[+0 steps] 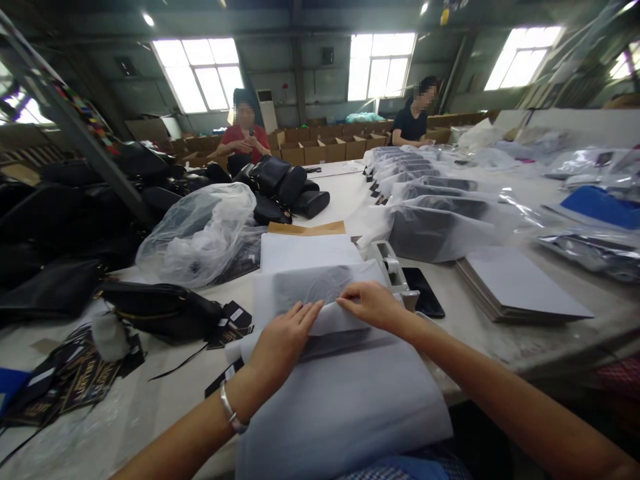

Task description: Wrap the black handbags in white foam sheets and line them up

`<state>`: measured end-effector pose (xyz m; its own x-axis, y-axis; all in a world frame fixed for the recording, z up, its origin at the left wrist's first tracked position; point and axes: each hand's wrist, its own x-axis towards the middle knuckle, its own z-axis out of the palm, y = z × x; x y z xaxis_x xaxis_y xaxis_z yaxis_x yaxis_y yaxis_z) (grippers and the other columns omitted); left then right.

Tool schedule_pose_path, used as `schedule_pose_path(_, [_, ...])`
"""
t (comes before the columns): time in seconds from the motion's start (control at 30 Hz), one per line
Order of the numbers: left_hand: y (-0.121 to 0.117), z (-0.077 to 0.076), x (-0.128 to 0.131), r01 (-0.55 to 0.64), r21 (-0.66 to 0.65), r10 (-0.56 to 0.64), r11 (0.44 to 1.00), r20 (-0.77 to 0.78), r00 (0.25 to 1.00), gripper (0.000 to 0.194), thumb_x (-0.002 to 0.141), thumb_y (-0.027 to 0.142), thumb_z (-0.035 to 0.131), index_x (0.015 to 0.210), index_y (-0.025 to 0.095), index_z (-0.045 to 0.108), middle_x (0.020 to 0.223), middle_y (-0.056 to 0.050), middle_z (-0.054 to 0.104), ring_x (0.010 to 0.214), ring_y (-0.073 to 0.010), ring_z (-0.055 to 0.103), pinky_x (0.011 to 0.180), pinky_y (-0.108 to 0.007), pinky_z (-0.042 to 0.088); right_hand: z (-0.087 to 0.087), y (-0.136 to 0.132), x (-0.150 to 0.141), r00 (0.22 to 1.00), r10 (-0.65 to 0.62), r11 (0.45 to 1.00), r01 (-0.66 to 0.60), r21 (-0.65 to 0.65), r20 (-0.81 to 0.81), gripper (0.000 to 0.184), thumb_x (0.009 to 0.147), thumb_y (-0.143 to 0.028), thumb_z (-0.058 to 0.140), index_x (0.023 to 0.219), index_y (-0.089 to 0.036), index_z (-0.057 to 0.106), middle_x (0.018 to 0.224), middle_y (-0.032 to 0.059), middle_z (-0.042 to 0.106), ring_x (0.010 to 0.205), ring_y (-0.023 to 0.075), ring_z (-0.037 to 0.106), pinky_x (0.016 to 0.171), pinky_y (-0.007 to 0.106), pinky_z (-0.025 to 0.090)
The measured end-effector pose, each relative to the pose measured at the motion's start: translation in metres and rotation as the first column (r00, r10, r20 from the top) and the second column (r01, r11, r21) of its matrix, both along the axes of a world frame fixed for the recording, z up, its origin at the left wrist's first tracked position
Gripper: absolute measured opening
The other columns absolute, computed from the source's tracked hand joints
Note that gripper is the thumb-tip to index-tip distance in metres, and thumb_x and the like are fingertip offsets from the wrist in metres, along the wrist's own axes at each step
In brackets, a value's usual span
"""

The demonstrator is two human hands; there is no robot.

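In front of me a dark bag [313,285] lies wrapped in thin white tissue paper [345,319], its dark shape showing through. My left hand [286,333] rests flat on the near left part of the wrap, fingers stretched out. With thumb and fingers pinched, my right hand [373,303] grips the paper's folded edge on top of the bag. More white paper [345,400] spreads below, over the table's near edge. A stack of white sheets [310,252] lies just behind the bag. Close to my right hand stands a tape dispenser [393,267].
A black phone [423,293] and grey boards [520,283] lie at right. Behind them runs a row of wrapped bags [440,227]. Left are an unwrapped black bag [160,310], tags [85,377], a clear plastic bag [200,233] and piled black bags [285,183]. Two people sit across the table.
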<state>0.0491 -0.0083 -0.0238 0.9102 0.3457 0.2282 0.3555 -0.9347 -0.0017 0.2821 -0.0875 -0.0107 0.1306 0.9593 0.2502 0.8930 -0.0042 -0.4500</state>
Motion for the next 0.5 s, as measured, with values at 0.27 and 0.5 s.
schedule_pose_path(0.27, [0.017, -0.009, 0.002, -0.048, 0.027, 0.046, 0.998, 0.085, 0.995, 0.057, 0.085, -0.004, 0.044, 0.138, 0.016, 0.052, 0.124, -0.014, 0.068, 0.106, -0.0263, 0.070, 0.082, -0.038, 0.062, -0.015, -0.041, -0.031, 0.976, 0.097, 0.962, -0.142, 0.233, 0.193, 0.073, 0.083, -0.050, 0.071, 0.144, -0.020, 0.045, 0.144, 0.0132, 0.053, 0.131, 0.0321, 0.050, 0.114, 0.055, 0.033])
schedule_pose_path(0.5, [0.026, -0.002, 0.004, -0.037, -0.004, 0.037, 0.999, 0.090, 0.995, 0.054, 0.087, 0.002, 0.046, 0.137, 0.022, 0.054, 0.123, -0.010, 0.070, 0.096, -0.0238, 0.073, 0.072, -0.032, 0.063, -0.028, -0.023, -0.023, 0.952, 0.086, 0.941, -0.174, 0.289, 0.293, 0.036, 0.084, -0.006, 0.056, 0.115, -0.022, 0.062, 0.133, 0.0071, 0.063, 0.126, 0.0263, 0.055, 0.115, 0.052, 0.032])
